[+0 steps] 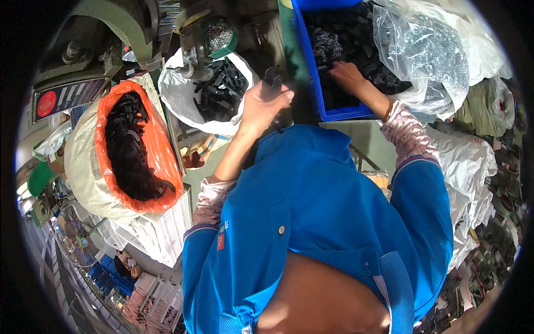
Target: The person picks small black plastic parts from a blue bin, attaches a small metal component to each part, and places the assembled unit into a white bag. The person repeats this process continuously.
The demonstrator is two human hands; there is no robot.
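Note:
My left hand [260,108] is raised in the middle, its fingers closed round a black plastic piece [272,81] that sticks up past them. Just left of it stands a white-lined container [169,92] heaped with slim black pieces [221,92]. At the right, my right hand [350,79] reaches into a blue bin [347,113] among loose black parts [384,78]. Its fingers are curled downward, and their tips are partly lost against the dark parts, so what they hold cannot be made out. Black coil-like parts [327,45] lie beside those fingers.
A clear plastic bag [425,50] of shiny items covers the bin's right side. On the left, an orange-lined sack [161,150] holds black curved parts. A green cup [229,48] with small metal bits stands beside machine parts [114,28] at the back.

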